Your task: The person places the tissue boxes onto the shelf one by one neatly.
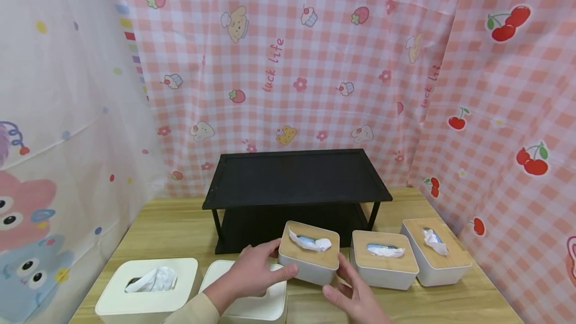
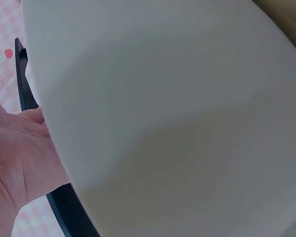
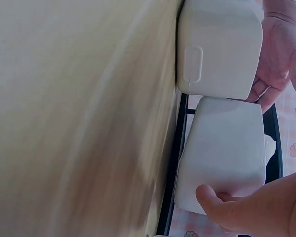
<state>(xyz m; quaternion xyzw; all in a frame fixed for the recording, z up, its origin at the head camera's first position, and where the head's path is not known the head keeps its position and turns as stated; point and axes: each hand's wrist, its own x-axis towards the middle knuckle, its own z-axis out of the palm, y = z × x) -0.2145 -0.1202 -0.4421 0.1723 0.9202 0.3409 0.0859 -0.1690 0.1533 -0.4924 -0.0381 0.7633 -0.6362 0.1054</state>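
A tissue box (image 1: 308, 244) with a wood-look lid and a white body sits askew in front of the black rack (image 1: 297, 176). A tissue pokes from its slot. My left hand (image 1: 261, 269) is at its left side, fingers near the left edge and thumb stretched out. At its right side is my right hand (image 1: 357, 291), with a finger on the right edge. The right wrist view shows my right thumb (image 3: 207, 197) across the front of that box (image 3: 227, 148). Whether its base is off the table cannot be told.
Two cream tissue boxes stand at left, one (image 1: 105, 289) at the far left and one (image 1: 270, 304) under my left forearm. Two more wood-lidded boxes stand at right, a near one (image 1: 384, 271) and an outer one (image 1: 443, 276). Patterned curtains (image 1: 292, 64) surround the wooden table (image 1: 171, 224).
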